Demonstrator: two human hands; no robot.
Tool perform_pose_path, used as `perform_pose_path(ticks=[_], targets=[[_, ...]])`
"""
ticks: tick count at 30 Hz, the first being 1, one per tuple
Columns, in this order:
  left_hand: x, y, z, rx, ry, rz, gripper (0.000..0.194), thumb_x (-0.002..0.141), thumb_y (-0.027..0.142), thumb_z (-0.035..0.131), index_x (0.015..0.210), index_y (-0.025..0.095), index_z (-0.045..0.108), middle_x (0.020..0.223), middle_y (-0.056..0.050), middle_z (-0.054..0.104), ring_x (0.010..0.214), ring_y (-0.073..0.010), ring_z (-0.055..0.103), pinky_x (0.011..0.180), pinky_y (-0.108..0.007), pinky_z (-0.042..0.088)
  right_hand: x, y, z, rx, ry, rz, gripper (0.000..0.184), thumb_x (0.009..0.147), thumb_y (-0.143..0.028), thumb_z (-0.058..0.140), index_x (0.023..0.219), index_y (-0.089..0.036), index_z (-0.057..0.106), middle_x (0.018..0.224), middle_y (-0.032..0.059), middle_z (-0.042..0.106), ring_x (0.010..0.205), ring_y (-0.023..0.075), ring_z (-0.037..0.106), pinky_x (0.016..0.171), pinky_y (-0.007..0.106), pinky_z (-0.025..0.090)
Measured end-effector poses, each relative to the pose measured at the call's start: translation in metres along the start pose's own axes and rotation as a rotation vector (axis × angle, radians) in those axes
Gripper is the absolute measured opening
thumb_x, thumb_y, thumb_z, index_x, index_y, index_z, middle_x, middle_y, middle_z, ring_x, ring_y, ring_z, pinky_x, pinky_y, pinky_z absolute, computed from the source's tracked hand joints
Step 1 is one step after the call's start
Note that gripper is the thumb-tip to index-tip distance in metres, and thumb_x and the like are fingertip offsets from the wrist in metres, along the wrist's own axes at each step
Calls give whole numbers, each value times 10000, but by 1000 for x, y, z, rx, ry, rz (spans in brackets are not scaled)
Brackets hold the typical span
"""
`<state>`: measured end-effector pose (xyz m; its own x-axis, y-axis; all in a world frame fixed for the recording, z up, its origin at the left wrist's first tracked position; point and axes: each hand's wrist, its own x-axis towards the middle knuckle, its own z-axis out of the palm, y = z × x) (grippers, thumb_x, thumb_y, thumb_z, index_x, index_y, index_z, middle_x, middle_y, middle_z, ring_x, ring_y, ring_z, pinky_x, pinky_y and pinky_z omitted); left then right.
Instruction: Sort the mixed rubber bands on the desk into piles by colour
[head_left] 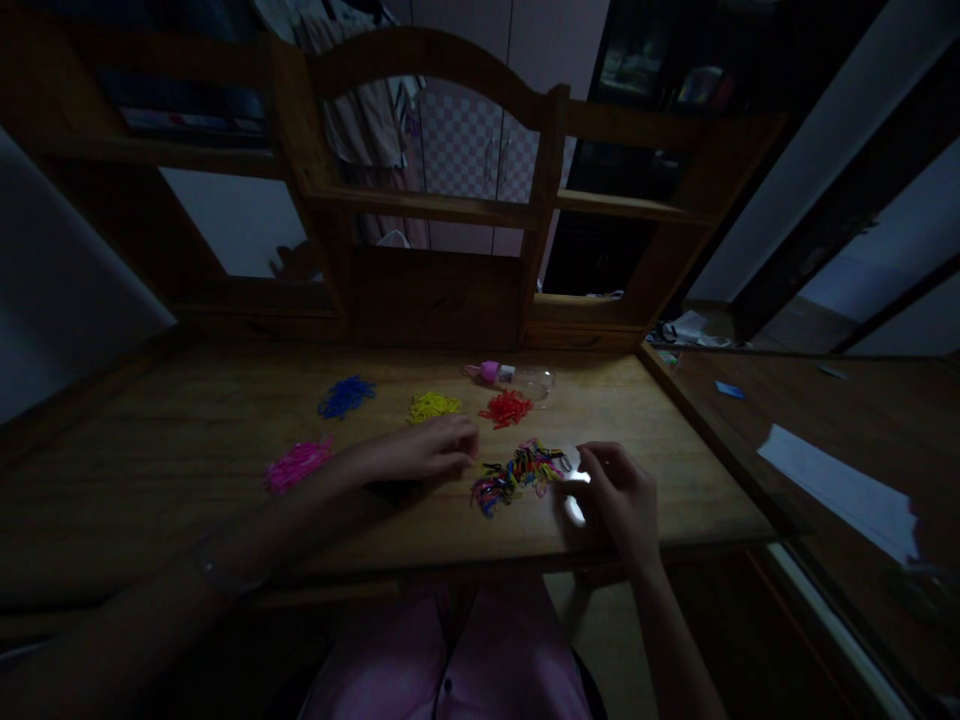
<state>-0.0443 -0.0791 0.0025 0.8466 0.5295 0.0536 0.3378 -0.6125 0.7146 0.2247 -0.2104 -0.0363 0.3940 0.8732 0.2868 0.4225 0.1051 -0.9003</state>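
A mixed pile of small coloured loops that look like paper clips [521, 474] lies on the wooden desk between my hands. My left hand [442, 447] hovers left of this pile, just in front of the yellow clips [433, 405], its fingers curled in. At the pile's right edge is my right hand [619, 485], thumb and forefinger brought together. Anything in either hand is too small or dim to make out. Sorted by colour, the red clips [506, 408], blue clips [346, 397] and pink clips [298, 465] form separate heaps. A dark patch beneath my left forearm is partly hidden.
Behind the heaps lie a pink-and-white item [495, 372] and a clear container [538, 383]. A wooden shelf unit [435, 215] rises at the desk's back. White papers [840, 490] and a blue card [728, 389] rest on the right-hand surface. Light is dim.
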Motion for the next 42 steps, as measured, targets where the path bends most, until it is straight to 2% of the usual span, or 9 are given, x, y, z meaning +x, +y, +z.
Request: perform_pose_path(ticks=[5, 10, 12, 14, 16, 20, 26, 37, 42], targets=[[-21, 19, -1, -205, 148, -117, 125, 771, 303, 661, 837, 203, 694, 841, -46, 672, 801, -205, 605, 759, -289, 448, -15, -15, 17, -306, -302, -336, 125, 905, -266, 570, 946, -230, 682, 1013, 63, 645, 753, 159, 610, 647, 261, 470], [-46, 46, 16, -400, 386, -233, 254, 810, 309, 641, 1047, 255, 718, 1049, -57, 685, 964, -216, 608, 849, -284, 440, -19, -10, 39, -604, -346, -461, 174, 919, -223, 556, 1043, -269, 669, 1097, 40, 652, 864, 191, 650, 665, 269, 478], [-54, 54, 28, -477, 434, -283, 224, 829, 301, 624, 1016, 259, 739, 1034, -54, 687, 966, -208, 597, 853, -267, 425, -18, -6, 44, -669, -334, -474, 173, 936, -218, 530, 1023, -272, 669, 1068, 31, 667, 852, 192, 656, 629, 262, 468], [-60, 58, 43, -633, 462, -327, 210, 827, 289, 628, 992, 242, 749, 884, -51, 686, 849, -187, 597, 785, -250, 429, -17, -5, 45, -701, -311, -465, 171, 947, -212, 509, 993, -263, 666, 1036, 30, 675, 804, 185, 660, 599, 258, 459], [-63, 60, 61, -859, 505, -370, 213, 811, 258, 641, 993, 216, 744, 755, -42, 647, 733, -164, 571, 693, -237, 428, -17, -7, 43, -687, -294, -440, 168, 956, -208, 489, 989, -249, 649, 1037, 41, 672, 799, 184, 661, 616, 261, 469], [-64, 58, 94, -1337, 554, -412, 205, 759, 149, 637, 940, 155, 731, 730, -46, 596, 651, -131, 524, 590, -222, 421, -15, -11, 34, -570, -279, -375, 167, 968, -195, 430, 1017, -222, 587, 1054, 70, 662, 873, 195, 661, 700, 275, 488], [-59, 52, 114, -1879, 584, -454, 130, 731, 49, 546, 761, 124, 648, 693, -26, 526, 608, -98, 524, 543, -200, 444, -13, -8, 27, -445, -243, -257, 150, 944, -233, 462, 1031, -232, 585, 965, 44, 706, 820, 200, 672, 701, 290, 491], [-55, 50, 110, -2030, 622, -466, 137, 837, 67, 486, 849, 106, 616, 757, -59, 592, 665, -116, 596, 602, -213, 516, -7, -12, 16, -428, -174, -338, 256, 943, -238, 480, 1111, -269, 671, 1065, 46, 702, 911, 205, 671, 789, 313, 503], [-55, 48, 112, -2054, 632, -460, 167, 855, 70, 459, 795, 105, 611, 748, -61, 588, 659, -122, 590, 625, -230, 531, -6, -18, 14, -432, -159, -325, 200, 938, -273, 504, 992, -235, 693, 988, 62, 692, 713, 174, 642, 671, 290, 481]])
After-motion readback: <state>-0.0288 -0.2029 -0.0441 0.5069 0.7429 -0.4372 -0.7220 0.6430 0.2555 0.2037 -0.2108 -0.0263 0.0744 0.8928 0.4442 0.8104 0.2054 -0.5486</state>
